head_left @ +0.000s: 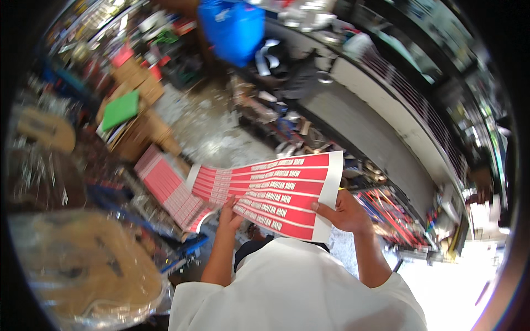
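A long printed sheet (309, 198) with red bands, white lettering and a white right margin stretches between my hands in front of my body. My right hand (350, 212) pinches its right edge, thumb on top and fingers underneath. Near the sheet's lower left edge, my left hand (229, 214) grips it, with most of the fingers hidden behind. The sheet curves slightly and its far left end bends up. Just left of it, a stack of similar red and white printed sheets (165, 190) lies at a slant, apart from my right hand.
Cardboard boxes (138, 80) with a green rectangular item (120, 109) on top stand at the left. Brown items in clear plastic (94, 270) fill the lower left. A blue container (232, 30) is at the far side. A long grey bench (359, 118) runs along the right.
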### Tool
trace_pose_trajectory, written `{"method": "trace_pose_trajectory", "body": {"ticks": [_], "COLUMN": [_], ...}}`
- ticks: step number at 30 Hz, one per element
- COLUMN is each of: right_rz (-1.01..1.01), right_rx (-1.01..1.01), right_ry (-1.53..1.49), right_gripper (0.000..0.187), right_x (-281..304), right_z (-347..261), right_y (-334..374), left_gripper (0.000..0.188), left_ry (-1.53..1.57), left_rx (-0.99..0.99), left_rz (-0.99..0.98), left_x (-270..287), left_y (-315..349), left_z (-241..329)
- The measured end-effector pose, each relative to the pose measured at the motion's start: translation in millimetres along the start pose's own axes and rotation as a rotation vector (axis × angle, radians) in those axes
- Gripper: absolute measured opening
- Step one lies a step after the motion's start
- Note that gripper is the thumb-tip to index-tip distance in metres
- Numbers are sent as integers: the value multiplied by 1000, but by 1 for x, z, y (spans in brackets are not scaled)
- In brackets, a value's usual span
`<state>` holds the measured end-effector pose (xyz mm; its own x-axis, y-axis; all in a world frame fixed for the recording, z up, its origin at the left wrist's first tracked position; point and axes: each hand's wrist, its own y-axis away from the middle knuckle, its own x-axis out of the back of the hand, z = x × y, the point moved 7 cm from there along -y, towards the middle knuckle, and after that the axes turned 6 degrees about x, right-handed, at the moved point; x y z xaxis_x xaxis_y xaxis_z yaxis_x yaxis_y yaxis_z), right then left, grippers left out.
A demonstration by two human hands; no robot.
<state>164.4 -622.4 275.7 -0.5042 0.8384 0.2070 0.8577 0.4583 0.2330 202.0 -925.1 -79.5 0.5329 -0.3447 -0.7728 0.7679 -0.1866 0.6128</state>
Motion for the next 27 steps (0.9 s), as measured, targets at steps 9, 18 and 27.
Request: {"method": "trace_pose_trajectory", "body": {"ticks": [9,18,27], "right_rz": [487,1013,493], "right_rx": [268,335,-94], "right_ry": [3,136,527], "right_gripper": [64,53,36], "right_x": [199,288,361], "right_z": [-16,-36,-49], "right_y": [245,429,475], "left_gripper": [27,55,38], "left_ry": [33,-797,-1354], "left_rx": [184,961,1091], "left_rz": [-70,-249,-408], "left_x": [-67,-219,-230], "left_y": [-134,-149,-127], "left_z": [-95,-425,-607]}}
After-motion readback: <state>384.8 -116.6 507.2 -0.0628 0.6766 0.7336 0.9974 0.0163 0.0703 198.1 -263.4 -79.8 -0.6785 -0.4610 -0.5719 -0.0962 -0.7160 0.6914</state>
